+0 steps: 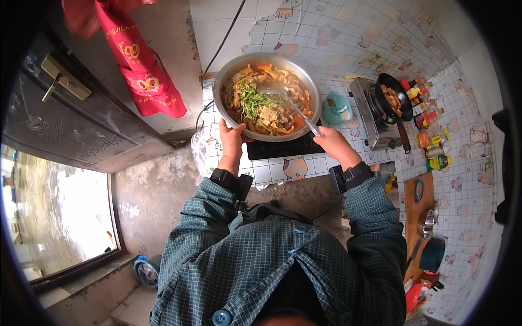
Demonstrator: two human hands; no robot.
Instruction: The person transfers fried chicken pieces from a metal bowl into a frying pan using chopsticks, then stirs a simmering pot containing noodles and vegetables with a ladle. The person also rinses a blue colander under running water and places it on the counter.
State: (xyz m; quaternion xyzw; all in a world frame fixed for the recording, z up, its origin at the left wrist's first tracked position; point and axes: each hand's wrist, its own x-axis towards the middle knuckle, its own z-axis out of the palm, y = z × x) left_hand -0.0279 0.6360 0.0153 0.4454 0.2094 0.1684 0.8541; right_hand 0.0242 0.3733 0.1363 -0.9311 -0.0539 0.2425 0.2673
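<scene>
A wide stainless steel basin (218, 92) stands on a black flat cooker (280, 151) and is filled with noodle-like strips, meat pieces and reddish broth. Chopped green herbs (254, 100) lie heaped near its middle. At the near left rim my left hand (232, 142) is closed, thumb over the edge. My right hand (336, 145) is wrapped round the handle end of a long metal ladle (299, 113), just outside the near right rim. The ladle slants into the basin, its head among the food and partly hidden.
To the right, a black wok (405, 103) with browned pieces sits on a gas stove (375, 119). Beside it stand several sauce bottles (435, 140). A teal caddy (337, 108) is right of the basin. A wooden board (414, 217) lies lower right. Red aprons (149, 84) hang left.
</scene>
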